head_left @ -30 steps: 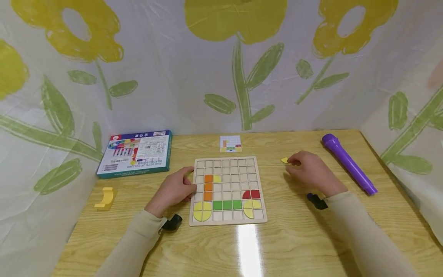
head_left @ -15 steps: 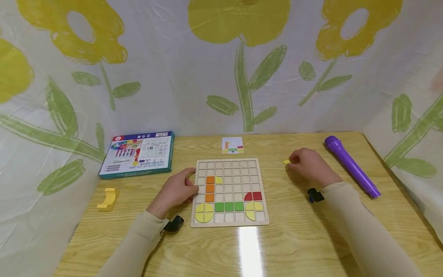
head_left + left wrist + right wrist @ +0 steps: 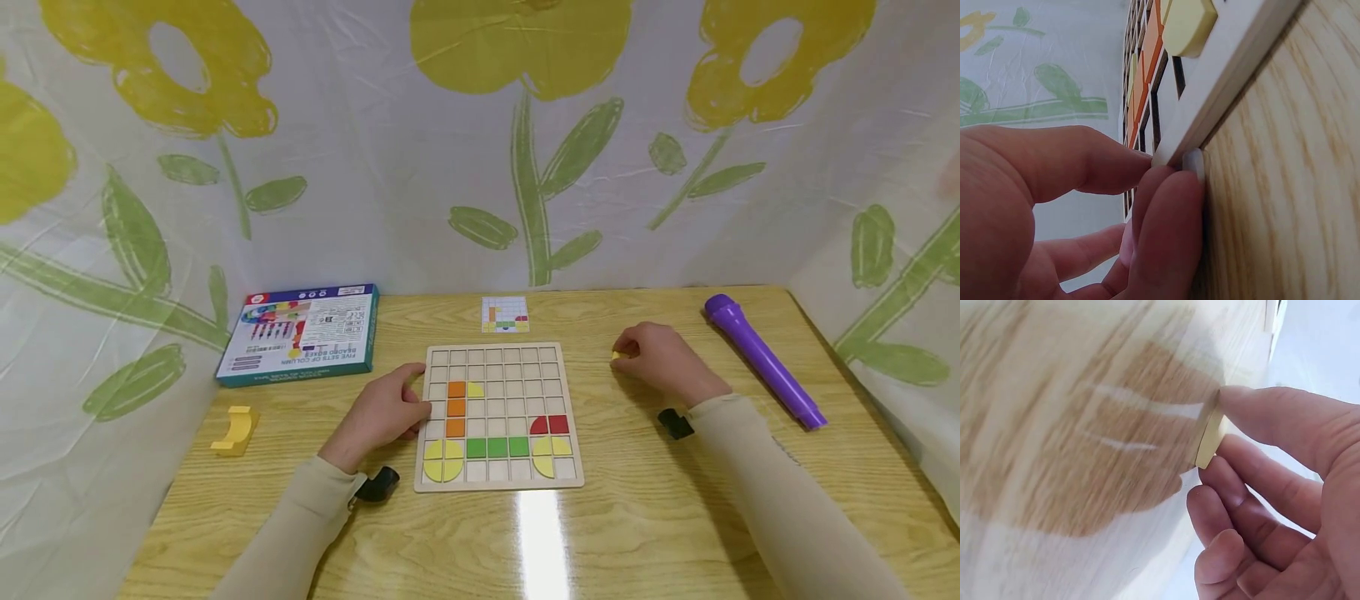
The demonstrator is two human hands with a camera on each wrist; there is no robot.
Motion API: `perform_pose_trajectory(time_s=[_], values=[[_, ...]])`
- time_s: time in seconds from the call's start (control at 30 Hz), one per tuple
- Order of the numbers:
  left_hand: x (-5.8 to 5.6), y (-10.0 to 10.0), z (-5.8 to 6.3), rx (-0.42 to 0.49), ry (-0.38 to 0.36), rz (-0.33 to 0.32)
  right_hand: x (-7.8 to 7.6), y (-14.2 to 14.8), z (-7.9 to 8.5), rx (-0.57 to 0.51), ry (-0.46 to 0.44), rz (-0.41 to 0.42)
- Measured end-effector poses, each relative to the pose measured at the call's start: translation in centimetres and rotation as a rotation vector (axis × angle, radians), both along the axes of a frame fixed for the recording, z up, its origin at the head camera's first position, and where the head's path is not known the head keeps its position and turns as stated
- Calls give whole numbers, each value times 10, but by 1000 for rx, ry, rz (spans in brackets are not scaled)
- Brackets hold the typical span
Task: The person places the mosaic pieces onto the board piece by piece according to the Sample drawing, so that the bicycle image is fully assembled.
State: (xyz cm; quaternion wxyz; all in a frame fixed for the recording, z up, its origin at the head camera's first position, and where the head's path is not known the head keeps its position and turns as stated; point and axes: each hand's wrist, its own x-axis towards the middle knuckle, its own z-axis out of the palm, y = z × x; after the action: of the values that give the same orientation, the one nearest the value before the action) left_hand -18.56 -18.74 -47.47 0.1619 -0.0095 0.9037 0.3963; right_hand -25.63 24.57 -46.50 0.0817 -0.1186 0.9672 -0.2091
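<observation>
A square wooden grid board (image 3: pixel 499 367) lies on the table, its cells partly filled with orange, green, red and yellow tiles. At its left edge is my left hand (image 3: pixel 378 414); the left wrist view shows the thumb and a finger (image 3: pixel 1169 219) pinching the board's rim. To the right of the board, my right hand (image 3: pixel 667 360) holds a small yellow tile (image 3: pixel 1211 439) between thumb and fingers, just above the table. The fingers mostly cover that tile in the head view. Rounded yellow tiles (image 3: pixel 443 461) form a full circle at the board's lower left.
A small pattern card (image 3: pixel 504 314) lies behind the board. A flat printed box (image 3: pixel 300 333) is at the back left, with a yellow curved block (image 3: pixel 236 431) in front of it. A purple microphone (image 3: pixel 765 361) lies on the right. A flowered curtain stands behind the table.
My right hand has picked the yellow tile up from the table and shifted slightly left with it. My left hand stays at the board's edge.
</observation>
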Motion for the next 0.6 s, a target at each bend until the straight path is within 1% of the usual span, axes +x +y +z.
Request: perform_pose_trajectory(time_s=[0.2,0.33,0.4,0.53,0.6], values=[[-1,0,-1,-3,2,-8,2,0,-1,-1,12,39],[0,0,0,1,-2,-7,8,-3,-1,-5,16,79],[0,0,0,3,-3,-4,14,-7,2,-12,8,93],[0,0,0,1,-4,-4,33,-20,9,-23,5,107],[-1,0,0,-1,-3,-5,43,-27,12,-33,23,123]])
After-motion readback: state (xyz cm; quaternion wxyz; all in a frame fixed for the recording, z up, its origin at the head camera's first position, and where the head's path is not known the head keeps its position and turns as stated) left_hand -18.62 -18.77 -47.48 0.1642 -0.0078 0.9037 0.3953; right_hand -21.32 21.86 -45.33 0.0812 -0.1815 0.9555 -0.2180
